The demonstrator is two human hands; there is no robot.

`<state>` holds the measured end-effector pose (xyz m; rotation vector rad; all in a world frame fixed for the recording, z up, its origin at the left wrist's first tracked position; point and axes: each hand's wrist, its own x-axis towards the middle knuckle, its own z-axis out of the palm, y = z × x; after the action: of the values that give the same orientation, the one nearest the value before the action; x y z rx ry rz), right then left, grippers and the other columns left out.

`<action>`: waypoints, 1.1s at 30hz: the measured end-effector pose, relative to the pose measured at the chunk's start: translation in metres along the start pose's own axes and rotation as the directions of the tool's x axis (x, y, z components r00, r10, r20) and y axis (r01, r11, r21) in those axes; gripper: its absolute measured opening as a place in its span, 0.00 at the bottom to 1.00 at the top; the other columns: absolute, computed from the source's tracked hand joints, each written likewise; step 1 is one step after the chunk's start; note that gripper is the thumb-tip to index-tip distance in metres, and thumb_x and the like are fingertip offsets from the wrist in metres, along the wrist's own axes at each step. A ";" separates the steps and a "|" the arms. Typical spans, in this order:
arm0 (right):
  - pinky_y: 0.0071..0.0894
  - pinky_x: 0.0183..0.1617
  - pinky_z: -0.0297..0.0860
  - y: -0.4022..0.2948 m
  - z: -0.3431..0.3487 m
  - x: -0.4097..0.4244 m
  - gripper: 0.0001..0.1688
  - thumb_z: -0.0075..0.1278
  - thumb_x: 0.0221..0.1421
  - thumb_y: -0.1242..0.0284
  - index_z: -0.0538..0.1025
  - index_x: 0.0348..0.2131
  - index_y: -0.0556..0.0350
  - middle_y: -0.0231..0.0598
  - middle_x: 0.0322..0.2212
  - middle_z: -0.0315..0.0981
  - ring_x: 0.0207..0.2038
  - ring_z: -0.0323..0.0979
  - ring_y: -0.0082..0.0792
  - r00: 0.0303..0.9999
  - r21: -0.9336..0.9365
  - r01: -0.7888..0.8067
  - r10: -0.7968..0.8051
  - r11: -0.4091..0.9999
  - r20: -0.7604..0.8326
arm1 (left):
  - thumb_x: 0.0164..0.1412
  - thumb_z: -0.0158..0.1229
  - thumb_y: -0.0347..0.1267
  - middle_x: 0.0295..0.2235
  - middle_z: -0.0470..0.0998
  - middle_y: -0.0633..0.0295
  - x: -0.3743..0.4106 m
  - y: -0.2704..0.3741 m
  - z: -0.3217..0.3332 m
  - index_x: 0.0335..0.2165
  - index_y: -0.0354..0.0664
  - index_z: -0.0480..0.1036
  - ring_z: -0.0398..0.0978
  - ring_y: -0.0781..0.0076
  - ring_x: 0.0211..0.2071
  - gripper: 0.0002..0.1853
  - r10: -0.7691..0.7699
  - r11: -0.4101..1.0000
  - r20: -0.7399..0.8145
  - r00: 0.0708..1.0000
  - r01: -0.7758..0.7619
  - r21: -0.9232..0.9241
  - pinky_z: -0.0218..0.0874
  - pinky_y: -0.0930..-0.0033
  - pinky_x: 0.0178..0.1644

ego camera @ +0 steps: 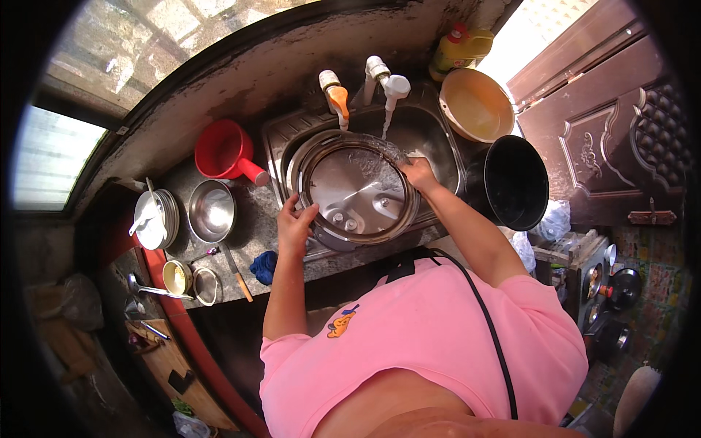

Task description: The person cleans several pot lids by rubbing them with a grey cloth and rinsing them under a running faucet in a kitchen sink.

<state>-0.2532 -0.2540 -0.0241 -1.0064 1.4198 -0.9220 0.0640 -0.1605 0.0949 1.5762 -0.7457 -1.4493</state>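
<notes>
A round metal cooker lid [356,189] with a sealing ring and small valve fittings sits over the sink, its inner face up. My left hand [294,223] holds the lid's left rim, thumb and fingers spread around the edge. On the upper right rim, my right hand [418,173] grips the lid, its fingertips partly hidden by splashing water. A white tap [395,87] runs onto the lid's far right part. Beside it is a tap with an orange handle [338,101]. Under the lid lies the stainless steel sink [446,137], mostly covered on the left.
Left on the counter are a red dipper [223,147], a steel bowl [212,211], stacked plates [171,219], a knife [237,272] and a blue cloth [264,267]. On the right stand a yellowish basin [476,105], a black pot [517,183] and a yellow jug [459,53].
</notes>
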 end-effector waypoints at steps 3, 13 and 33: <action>0.34 0.36 0.69 -0.018 -0.002 0.010 0.20 0.55 0.54 0.63 0.80 0.35 0.65 0.49 0.27 0.79 0.29 0.76 0.32 0.999 -0.336 -0.009 -0.004 0.942 -0.038 | 0.50 0.66 0.33 0.29 0.77 0.63 0.008 -0.013 -0.004 0.49 0.32 0.65 0.72 0.80 0.24 0.30 -0.161 0.987 0.081 0.984 0.163 -0.008 0.57 0.79 0.18; 0.48 0.43 0.70 -0.092 -0.010 0.006 0.28 0.47 0.58 0.49 0.79 0.35 0.57 0.53 0.30 0.77 0.37 0.75 0.55 0.979 -0.881 0.161 -0.183 0.445 0.086 | 0.47 0.57 0.22 0.35 0.76 0.57 0.000 -0.035 0.023 0.46 0.34 0.66 0.78 0.66 0.31 0.23 -0.179 0.956 0.189 0.966 0.216 -0.198 0.75 0.65 0.29; 0.44 0.37 0.72 -0.123 0.044 0.041 0.34 0.49 0.50 0.39 0.78 0.28 0.51 0.44 0.25 0.78 0.32 0.77 0.46 0.876 -0.875 0.448 -0.284 0.183 0.390 | 0.45 0.58 0.23 0.34 0.76 0.61 0.007 -0.033 0.045 0.46 0.37 0.68 0.77 0.69 0.30 0.25 -0.177 0.969 0.301 0.937 0.219 -0.112 0.71 0.70 0.26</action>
<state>-0.2009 -0.3338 0.0746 -2.4099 1.6109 -0.1324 0.0168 -0.1592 0.0637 1.3755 -0.6426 -1.8683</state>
